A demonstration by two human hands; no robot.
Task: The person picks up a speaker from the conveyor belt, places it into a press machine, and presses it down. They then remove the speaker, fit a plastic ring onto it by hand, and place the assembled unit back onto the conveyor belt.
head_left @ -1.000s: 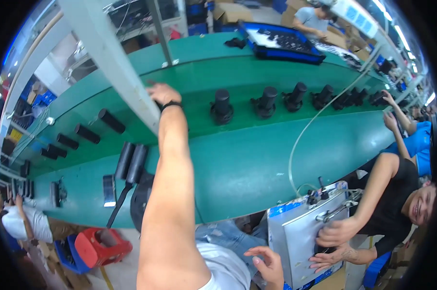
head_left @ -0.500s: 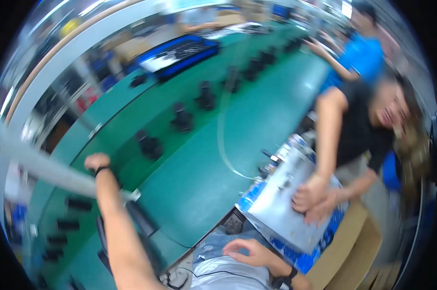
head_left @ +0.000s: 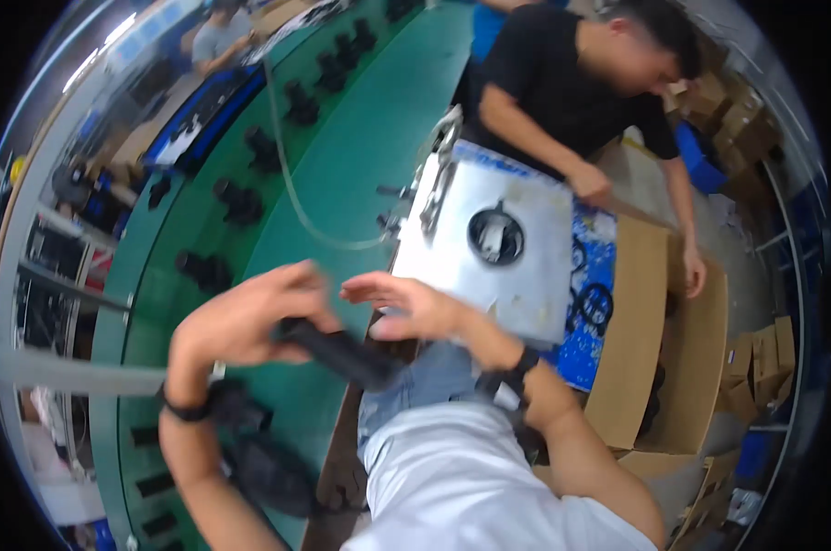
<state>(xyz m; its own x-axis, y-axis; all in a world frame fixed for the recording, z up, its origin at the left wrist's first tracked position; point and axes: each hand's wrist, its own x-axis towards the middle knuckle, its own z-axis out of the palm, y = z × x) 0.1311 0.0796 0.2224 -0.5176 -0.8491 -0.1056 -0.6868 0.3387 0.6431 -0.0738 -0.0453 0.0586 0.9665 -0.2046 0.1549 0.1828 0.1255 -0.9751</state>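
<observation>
My left hand (head_left: 250, 317) is closed round a black cylindrical part (head_left: 349, 356), slightly blurred, held over the near edge of the green bench. Beside it my right hand (head_left: 414, 308) is raised with fingers apart and thumb below, holding nothing. A gap remains between its fingertips and the left hand. Just beyond my right hand lies a silver metal plate (head_left: 535, 285) on a blue surface, with a round black-rimmed part (head_left: 495, 236) on it.
Several black parts (head_left: 238, 200) stand in a row along the green bench (head_left: 333, 174). A clear hose (head_left: 291, 188) curves across it. To the right, an open cardboard box (head_left: 627, 340) stands near a person in black (head_left: 544, 87), whose one hand hangs over it.
My left hand has come back from the far-left bench and now holds the black cylinder. My right hand has risen towards it. The person in black has drawn both hands off the plate's middle.
</observation>
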